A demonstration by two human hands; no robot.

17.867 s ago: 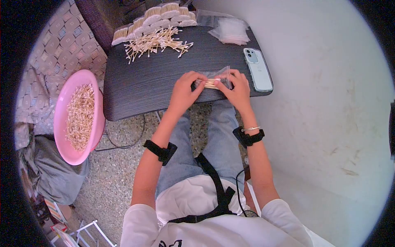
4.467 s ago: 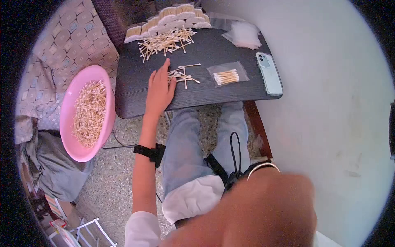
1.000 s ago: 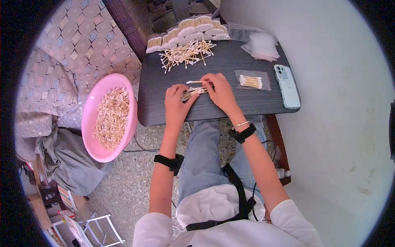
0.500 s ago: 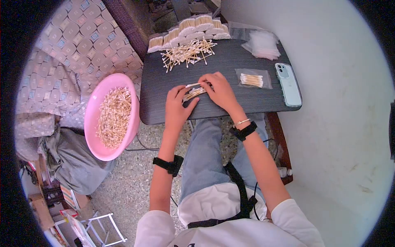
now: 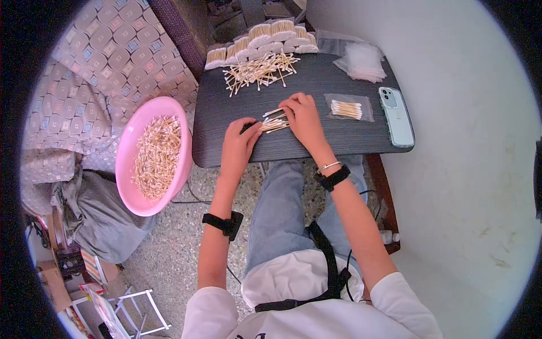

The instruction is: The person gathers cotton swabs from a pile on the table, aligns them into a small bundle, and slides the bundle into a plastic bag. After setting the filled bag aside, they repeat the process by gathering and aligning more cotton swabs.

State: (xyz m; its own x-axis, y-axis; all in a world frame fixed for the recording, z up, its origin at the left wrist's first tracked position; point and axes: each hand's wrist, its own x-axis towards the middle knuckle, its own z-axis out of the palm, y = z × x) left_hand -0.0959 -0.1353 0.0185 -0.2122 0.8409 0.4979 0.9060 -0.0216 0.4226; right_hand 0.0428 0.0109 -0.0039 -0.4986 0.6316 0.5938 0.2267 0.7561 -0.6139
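A small bunch of cotton swabs [image 5: 274,124] lies on the dark table between my hands. My left hand [image 5: 239,144] touches the left end of the bunch, its thumb and fingers closed; what sits between the fingertips is too small to tell. At the bunch's right side, my right hand [image 5: 305,121] pinches a swab that points left above the others. Farther back is a loose pile of swabs [image 5: 259,72], in front of stacked swab packs [image 5: 259,35]. A clear bag with swabs [image 5: 346,109] lies right of my right hand.
A pink basin [image 5: 125,164] full of swabs stands left of the table [image 5: 226,155]. Empty clear bags [image 5: 364,61] lie at the back right, and a phone [image 5: 397,120] rests by the right edge. A wall rises on the right.
My left hand has shifted slightly left, and its thumb and fingers have come together. My right hand has moved a little right, uncovering more of the bunch.
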